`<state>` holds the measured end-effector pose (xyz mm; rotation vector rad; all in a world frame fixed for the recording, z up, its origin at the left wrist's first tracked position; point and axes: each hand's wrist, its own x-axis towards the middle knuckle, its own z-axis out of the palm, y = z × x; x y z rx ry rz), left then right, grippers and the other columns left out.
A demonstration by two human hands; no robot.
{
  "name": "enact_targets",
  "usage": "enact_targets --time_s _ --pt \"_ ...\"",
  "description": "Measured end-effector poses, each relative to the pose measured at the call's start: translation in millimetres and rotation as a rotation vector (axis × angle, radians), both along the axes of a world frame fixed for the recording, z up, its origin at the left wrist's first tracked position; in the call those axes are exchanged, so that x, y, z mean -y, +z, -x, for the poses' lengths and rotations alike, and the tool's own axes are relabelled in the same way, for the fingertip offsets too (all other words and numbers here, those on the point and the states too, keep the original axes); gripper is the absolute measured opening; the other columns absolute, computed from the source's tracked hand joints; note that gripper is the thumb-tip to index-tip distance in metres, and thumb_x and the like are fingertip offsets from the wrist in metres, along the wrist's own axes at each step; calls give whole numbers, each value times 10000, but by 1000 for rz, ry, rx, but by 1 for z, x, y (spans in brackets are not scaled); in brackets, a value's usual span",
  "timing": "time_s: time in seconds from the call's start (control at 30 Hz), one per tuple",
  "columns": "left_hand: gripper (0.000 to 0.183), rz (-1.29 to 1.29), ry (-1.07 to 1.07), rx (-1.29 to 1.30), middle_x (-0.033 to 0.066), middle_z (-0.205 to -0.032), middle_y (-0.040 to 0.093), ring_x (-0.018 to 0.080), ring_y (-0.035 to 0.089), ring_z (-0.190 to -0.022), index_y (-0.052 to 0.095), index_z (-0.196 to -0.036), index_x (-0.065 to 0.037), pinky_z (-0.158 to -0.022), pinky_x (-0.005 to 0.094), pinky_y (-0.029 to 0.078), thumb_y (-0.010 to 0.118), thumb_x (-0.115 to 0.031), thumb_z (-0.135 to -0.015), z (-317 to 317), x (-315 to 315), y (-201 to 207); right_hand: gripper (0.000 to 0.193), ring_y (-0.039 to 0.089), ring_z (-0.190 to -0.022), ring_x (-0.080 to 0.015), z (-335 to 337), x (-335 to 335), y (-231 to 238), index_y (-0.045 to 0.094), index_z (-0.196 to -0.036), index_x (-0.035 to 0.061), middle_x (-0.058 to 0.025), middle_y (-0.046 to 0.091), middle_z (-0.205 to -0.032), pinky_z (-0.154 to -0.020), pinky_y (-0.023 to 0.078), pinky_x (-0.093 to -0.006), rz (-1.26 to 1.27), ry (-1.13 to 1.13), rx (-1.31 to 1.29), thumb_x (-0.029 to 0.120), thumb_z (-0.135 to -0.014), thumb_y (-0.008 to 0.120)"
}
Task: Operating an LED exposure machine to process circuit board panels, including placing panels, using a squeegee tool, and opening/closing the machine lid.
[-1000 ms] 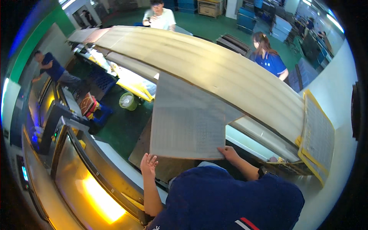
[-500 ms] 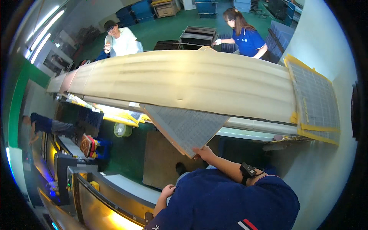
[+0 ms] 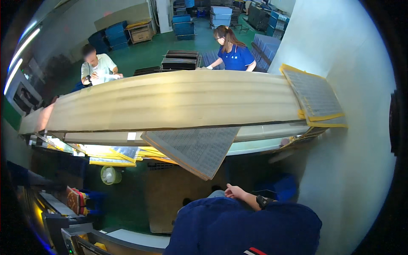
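Observation:
My right hand (image 3: 235,192) hangs in front of my body, just below and right of the near corner of a grey panel. It touches nothing; its fingers look loosely bent and apart. The flat grey panel (image 3: 193,146), finely patterned with a brownish edge, pokes out cornerwise from beneath a long cream-coloured cover (image 3: 178,102). Its far part is hidden under that cover. There may be more than one panel in this stack. My left hand is out of view, hidden by my body.
Yellow-edged sheets (image 3: 112,156) lie under the bench at left, above a pale bucket (image 3: 111,175). More yellow-edged grey panels (image 3: 316,95) lean at the right end by the white wall. Two people work beyond the bench. Dark machines stand at lower left.
My right hand has let go of the panel's corner and drawn back toward my body. My left hand has left the view. The view has shifted, and the person at far left now bends down.

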<state>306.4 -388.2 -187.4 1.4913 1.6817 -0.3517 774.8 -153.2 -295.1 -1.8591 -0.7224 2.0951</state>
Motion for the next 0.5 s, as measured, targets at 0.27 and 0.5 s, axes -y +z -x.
enact_targets --time_s 0.27,0.5 --pt "437 -75 -109 -49 144 -1114 665 299 628 -1015 654 -1191 -107 -898 418 437 551 -422 -907 62 0 5 779 417 -1350 -375 -93 226 -20 475 -1415 17 -192 473 -1447 -1067 379 -533 177 931 -60 613 -917 536" --pt "448 -80 -140 -89 146 -1170 648 313 615 -1054 643 -1217 -128 -932 430 420 528 -437 -915 86 23 4 770 569 -1160 -370 -54 279 59 327 -1498 20 -190 528 -1376 -957 478 -482 128 -220 531 572 -975 447"
